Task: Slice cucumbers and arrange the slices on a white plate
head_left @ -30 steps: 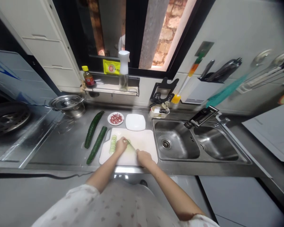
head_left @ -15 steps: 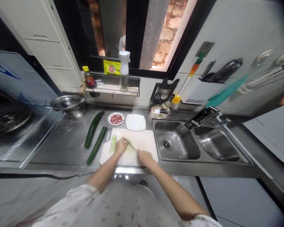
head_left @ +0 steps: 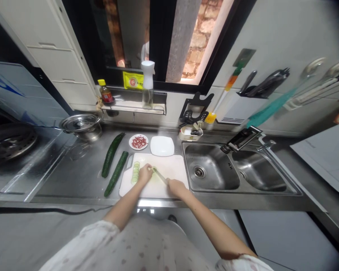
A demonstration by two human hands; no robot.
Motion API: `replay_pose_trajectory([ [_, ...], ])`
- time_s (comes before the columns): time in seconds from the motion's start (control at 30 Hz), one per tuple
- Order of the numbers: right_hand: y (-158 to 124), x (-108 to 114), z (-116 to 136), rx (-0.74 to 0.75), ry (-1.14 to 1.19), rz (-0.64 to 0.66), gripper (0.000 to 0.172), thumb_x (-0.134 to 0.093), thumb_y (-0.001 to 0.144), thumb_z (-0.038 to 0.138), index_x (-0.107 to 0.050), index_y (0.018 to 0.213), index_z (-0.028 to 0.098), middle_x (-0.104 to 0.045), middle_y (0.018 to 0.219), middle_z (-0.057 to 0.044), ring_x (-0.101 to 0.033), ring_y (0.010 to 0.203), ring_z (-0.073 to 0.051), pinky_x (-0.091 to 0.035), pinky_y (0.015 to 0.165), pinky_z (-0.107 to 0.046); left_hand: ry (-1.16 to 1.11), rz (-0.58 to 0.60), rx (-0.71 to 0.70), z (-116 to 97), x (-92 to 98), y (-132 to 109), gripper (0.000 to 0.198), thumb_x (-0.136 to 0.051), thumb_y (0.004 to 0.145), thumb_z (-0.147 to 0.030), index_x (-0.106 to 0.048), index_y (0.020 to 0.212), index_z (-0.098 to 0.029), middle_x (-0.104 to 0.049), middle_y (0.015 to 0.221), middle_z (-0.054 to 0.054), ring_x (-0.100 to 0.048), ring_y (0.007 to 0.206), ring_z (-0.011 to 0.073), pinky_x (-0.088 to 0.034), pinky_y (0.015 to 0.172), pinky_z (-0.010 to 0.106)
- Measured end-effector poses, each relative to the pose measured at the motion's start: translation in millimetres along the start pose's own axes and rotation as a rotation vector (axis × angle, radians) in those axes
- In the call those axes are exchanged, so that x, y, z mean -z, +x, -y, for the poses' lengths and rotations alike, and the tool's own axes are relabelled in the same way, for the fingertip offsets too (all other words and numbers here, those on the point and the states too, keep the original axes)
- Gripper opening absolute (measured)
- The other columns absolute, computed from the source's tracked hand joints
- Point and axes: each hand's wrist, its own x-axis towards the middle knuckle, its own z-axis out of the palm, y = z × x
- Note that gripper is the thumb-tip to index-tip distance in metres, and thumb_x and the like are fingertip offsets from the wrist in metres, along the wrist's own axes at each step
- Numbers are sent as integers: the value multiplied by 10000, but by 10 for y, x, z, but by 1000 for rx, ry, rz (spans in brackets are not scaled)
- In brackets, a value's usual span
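My right hand is closed round the handle of a small knife, its blade pointing left over the white cutting board. At the blade's tip, my left hand pinches a small pale-green cucumber slice, partly hidden by the fingers. Left of that hand, a row of overlapping cucumber slices lies on the board. Two whole dark-green cucumbers, a nearer one and a farther one, rest on the steel counter beside the board.
Behind the board stand a small plate of chopped red pieces and a white square dish. A lidded steel pot is at the back left. To the right is a double sink with a black faucet.
My right hand has shifted slightly right with the knife, whose blade now shows more clearly. My left hand stays almost in place at the slice.
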Motion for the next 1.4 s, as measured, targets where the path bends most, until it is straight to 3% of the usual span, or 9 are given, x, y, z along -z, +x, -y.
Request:
replay_pose_trajectory([
  [0.57, 91, -29, 59, -9, 13, -38, 359, -328, 905, 161, -533, 1200, 153, -665, 1060, -182, -638, 1004, -257, -483, 779, -362, 16, -15, -12, -2, -7, -16, 229, -564, 775, -171, -662, 981, -193, -647, 668, 5, -579, 631, 146, -385, 611, 218],
  [0.8, -41, -80, 7, -13, 24, -28, 360, -334, 890, 145, -533, 1190, 151, -669, 1047, -173, -644, 980, -261, -476, 744, -341, 30, -37, -91, -5, -7, -60, 326, -554, 803, -178, -631, 1119, -161, -706, 912, 80, -638, 845, 183, -435, 794, 250],
  [1.0, -177, -157, -38, -22, 45, -22, 351, -359, 870, 140, -530, 1177, 147, -670, 1029, -178, -648, 957, -271, -465, 717, -337, 85, -27, -151, -22, -9, -69, 322, -539, 802, -168, -635, 1108, -140, -691, 1027, 110, -619, 978, 204, -417, 871, 260],
  [1.4, -310, -214, -39, -60, 84, -21, 340, -345, 890, 164, -515, 1184, 160, -667, 1050, -167, -641, 975, -262, -457, 734, -340, 219, 33, -76, -119, 25, 46, 196, -574, 799, -252, -625, 967, -164, -652, 917, 80, -598, 850, 193, -403, 729, 259],
])
